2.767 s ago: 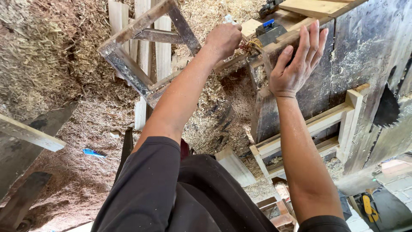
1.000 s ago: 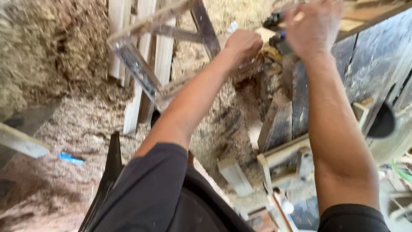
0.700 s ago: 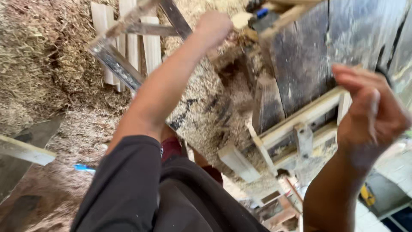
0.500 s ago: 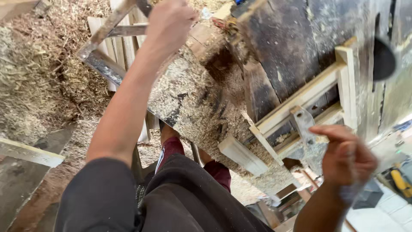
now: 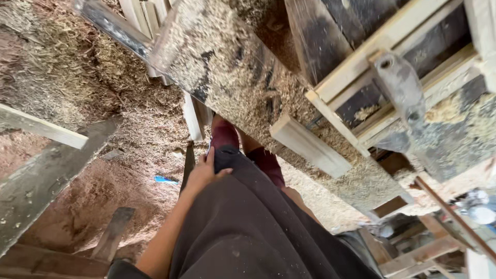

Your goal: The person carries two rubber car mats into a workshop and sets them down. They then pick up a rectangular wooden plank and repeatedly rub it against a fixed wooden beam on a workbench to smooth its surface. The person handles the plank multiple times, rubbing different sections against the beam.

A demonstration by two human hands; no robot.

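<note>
I saw my left hand [image 5: 202, 173] resting flat, fingers loose, on the dark shirt [image 5: 243, 217]. The sawdust-covered tabletop [image 5: 232, 67] edge ran just beyond it; open floor [image 5: 103, 191] lay leftward. My right hand was unseen.

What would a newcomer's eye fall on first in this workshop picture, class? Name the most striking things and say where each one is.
First comes the sawdust-covered workbench, slanting from the top centre down to the right, with a grey metal bracket on its pale wooden frame at upper right. Below it, at centre, the left hand rests against the person's dark shirt. Sawdust heaps cover the floor at left, with a small blue object on it.
</note>
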